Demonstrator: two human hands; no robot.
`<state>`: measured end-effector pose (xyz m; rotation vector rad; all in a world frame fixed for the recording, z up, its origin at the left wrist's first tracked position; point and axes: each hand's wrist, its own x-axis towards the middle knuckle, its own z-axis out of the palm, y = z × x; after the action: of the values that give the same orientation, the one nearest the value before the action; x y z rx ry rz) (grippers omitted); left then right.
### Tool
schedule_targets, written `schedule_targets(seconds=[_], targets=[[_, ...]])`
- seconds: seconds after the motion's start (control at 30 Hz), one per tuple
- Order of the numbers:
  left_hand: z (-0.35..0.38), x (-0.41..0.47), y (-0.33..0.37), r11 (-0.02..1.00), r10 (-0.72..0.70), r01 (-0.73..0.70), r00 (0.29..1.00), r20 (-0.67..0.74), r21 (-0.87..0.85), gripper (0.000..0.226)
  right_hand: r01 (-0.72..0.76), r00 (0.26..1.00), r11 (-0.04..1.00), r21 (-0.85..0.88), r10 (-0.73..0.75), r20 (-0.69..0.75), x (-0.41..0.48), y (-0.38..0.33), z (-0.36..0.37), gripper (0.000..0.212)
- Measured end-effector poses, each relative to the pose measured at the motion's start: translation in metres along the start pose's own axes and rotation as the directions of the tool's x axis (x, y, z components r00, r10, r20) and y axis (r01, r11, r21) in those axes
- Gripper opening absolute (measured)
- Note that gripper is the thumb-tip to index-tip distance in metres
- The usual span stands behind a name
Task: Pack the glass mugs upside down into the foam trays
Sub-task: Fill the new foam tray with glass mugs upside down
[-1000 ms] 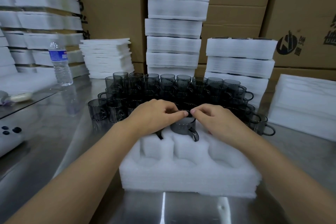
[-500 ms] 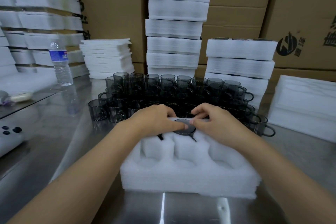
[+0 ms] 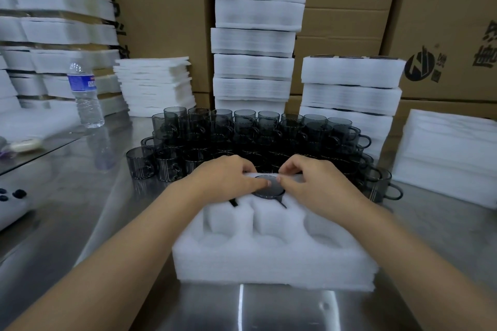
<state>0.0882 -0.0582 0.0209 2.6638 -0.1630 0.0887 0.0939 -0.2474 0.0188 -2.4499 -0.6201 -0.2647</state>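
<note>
A white foam tray with round pockets lies in front of me on the steel table. In its far middle pocket sits a smoky glass mug, upside down and sunk almost flush with the foam. My left hand presses a fingertip on the mug's base. From the right, the fingertips of my right hand touch the base's edge. A dark handle shows in the far left pocket, its mug hidden under my left hand. The near pockets hold nothing.
Several upright glass mugs crowd the table just behind the tray. Stacks of foam trays stand behind them, with foam sheets at right. A water bottle and a white device are at left. Cardboard boxes line the back.
The mug, held above the far middle pocket by both hands a second ago, has gone down into the foam. Both hands have lowered with it and their fingertips now rest on its base.
</note>
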Motion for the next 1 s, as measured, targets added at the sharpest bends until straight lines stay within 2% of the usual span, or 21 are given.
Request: schedule_targets(seconds=[0.1, 0.2, 0.27, 0.4, 0.47, 0.53, 0.6, 0.67, 0.77, 0.83, 0.93, 1.0], targets=[[0.0, 0.0, -0.001, 1.0, 0.001, -0.001, 1.0, -0.007, 0.011, 0.031, 0.031, 0.975, 0.978, -0.207, -0.076, -0.21, -0.002, -0.004, -0.005, 0.019], [0.0, 0.0, -0.003, 1.0, -0.004, 0.004, 1.0, -0.017, 0.01, 0.031, -0.139, 0.899, 0.827, -0.545, -0.125, -0.42, 0.0, 0.003, -0.02, 0.026], [0.0, 0.0, -0.004, 1.0, -0.003, 0.003, 1.0, -0.006, 0.007, 0.031, -0.259, 0.89, 0.731, -0.632, -0.074, -0.45, 0.0, 0.012, -0.032, 0.025], [0.0, -0.001, -0.003, 1.0, -0.006, 0.006, 1.0, -0.004, 0.015, 0.031, -0.411, 0.906, 0.669, -0.62, 0.227, -0.356, 0.001, 0.03, -0.048, 0.035], [0.0, -0.001, -0.003, 1.0, -0.005, 0.005, 1.0, -0.006, 0.026, 0.031, -0.469, 0.882, 0.645, -0.603, 0.383, -0.275, 0.002, 0.038, -0.051, 0.037], [0.0, -0.001, -0.003, 1.0, -0.005, 0.005, 1.0, -0.004, 0.026, 0.031, -0.504, 0.849, 0.625, -0.596, 0.485, -0.21, 0.002, 0.045, -0.05, 0.028], [0.0, 0.0, -0.003, 1.0, -0.008, 0.008, 1.0, -0.003, 0.025, 0.032, -0.514, 0.835, 0.627, -0.585, 0.521, -0.176, 0.002, 0.05, -0.048, 0.012], [0.0, 0.0, -0.003, 1.0, -0.006, 0.006, 1.0, 0.0, 0.025, 0.032, -0.52, 0.826, 0.631, -0.575, 0.542, -0.153, 0.002, 0.052, -0.047, 0.005], [0.0, 0.0, -0.003, 1.0, -0.006, 0.006, 1.0, 0.002, 0.025, 0.031, -0.531, 0.807, 0.619, -0.578, 0.579, -0.121, 0.002, 0.052, -0.047, 0.013], [0.0, -0.001, -0.003, 1.0, -0.002, 0.001, 1.0, 0.004, 0.03, 0.032, -0.533, 0.801, 0.6, -0.597, 0.585, -0.127, 0.003, 0.052, -0.048, 0.002], [0.0, -0.001, -0.002, 1.0, 0.005, -0.005, 1.0, 0.01, 0.029, 0.031, -0.523, 0.8, 0.577, -0.627, 0.585, -0.13, 0.002, 0.054, -0.051, 0.019], [-0.001, -0.002, -0.002, 1.0, 0.004, -0.005, 1.0, 0.012, 0.028, 0.031, -0.521, 0.806, 0.599, -0.608, 0.58, -0.119, 0.002, 0.054, -0.052, 0.012]])
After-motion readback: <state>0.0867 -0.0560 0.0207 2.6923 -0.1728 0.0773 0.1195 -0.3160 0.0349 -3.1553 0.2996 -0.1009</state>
